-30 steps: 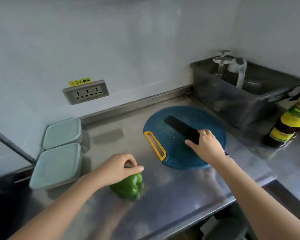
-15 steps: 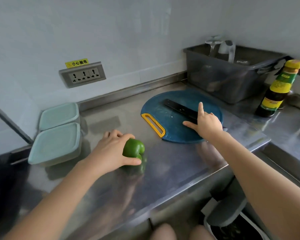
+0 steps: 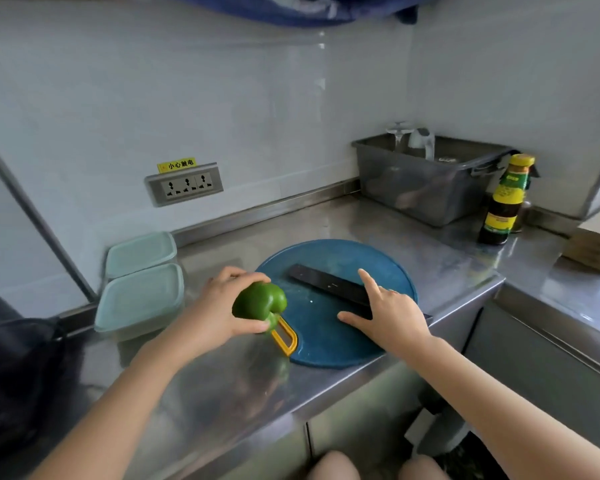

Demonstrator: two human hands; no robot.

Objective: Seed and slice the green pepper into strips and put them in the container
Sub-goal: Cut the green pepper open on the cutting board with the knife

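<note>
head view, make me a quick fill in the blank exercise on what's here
1. The left hand grips the ____ pepper.
2. The knife lies on the round ____ cutting board.
3. The near container has its lid ____.
Missing words: green; blue; on.

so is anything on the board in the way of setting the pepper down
Only the knife, lying diagonally across the blue board with the right hand on it. The board's near-left part, beside the pepper in the left hand, is bare.
</note>
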